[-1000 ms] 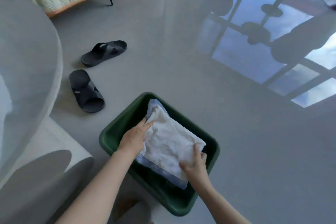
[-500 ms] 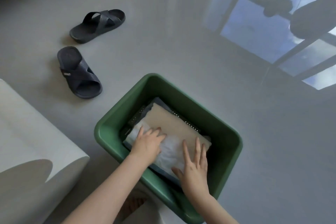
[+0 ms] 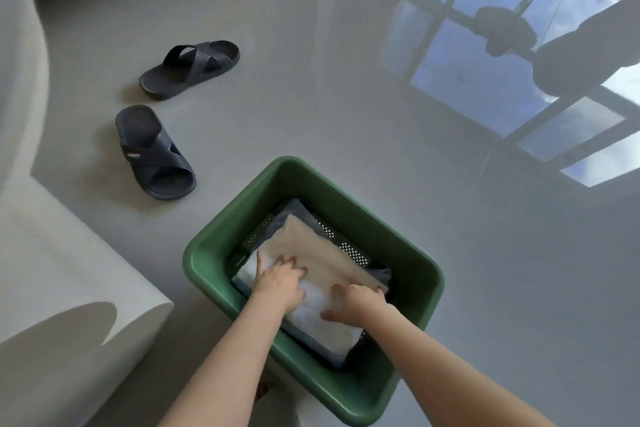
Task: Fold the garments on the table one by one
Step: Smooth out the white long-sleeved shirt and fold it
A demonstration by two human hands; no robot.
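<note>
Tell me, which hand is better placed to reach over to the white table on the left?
Probably the left hand: it presses the folded garment on the side of the basket nearest the table, while the right hand lies farther over and would have to cross.

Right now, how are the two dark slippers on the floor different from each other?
The far slipper lies sideways, toe pointing right; the near slipper points its toe toward the green basket. The near slipper sits closer to the basket than the far slipper. Both are dark, with crossed straps, soles down on the grey floor.
</note>
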